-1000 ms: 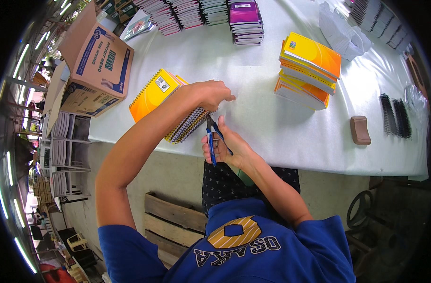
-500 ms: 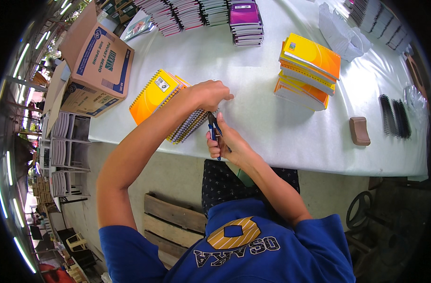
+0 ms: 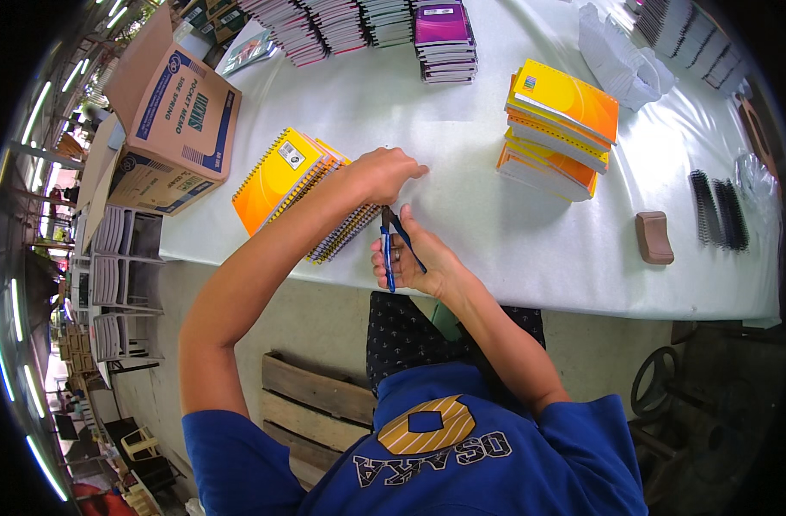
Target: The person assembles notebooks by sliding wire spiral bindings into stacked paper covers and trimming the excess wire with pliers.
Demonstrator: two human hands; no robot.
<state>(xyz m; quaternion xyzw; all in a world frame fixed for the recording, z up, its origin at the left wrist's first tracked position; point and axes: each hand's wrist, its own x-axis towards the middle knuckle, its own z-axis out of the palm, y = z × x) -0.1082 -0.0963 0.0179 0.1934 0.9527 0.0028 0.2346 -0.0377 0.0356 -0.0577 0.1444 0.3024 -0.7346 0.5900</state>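
A pile of yellow-orange spiral notebooks [image 3: 271, 179] lies at the left of the table, its coils facing me. My left hand [image 3: 384, 175] reaches across the pile and is closed over its right end, one fingertip sticking out to the right. The grip underneath is partly hidden by the hand and forearm. Just below, my right hand [image 3: 423, 260] holds blue-handled pliers [image 3: 389, 258], with the handles spread apart. The jaws point up at the notebooks' coil ends, close under my left hand; their exact contact is too small to tell.
Another yellow notebook stack [image 3: 565, 99] stands to the right, near a brown block [image 3: 654, 238] and black wire coils [image 3: 720, 211]. An open cardboard box [image 3: 187, 120] sits at the left. Purple notebooks [image 3: 445, 39] and other stacks line the back. A wooden bench [image 3: 316, 396] is below.
The pliers' handles have spread wider and the fingers of my right hand have loosened around them. My left hand has barely shifted on the notebooks.
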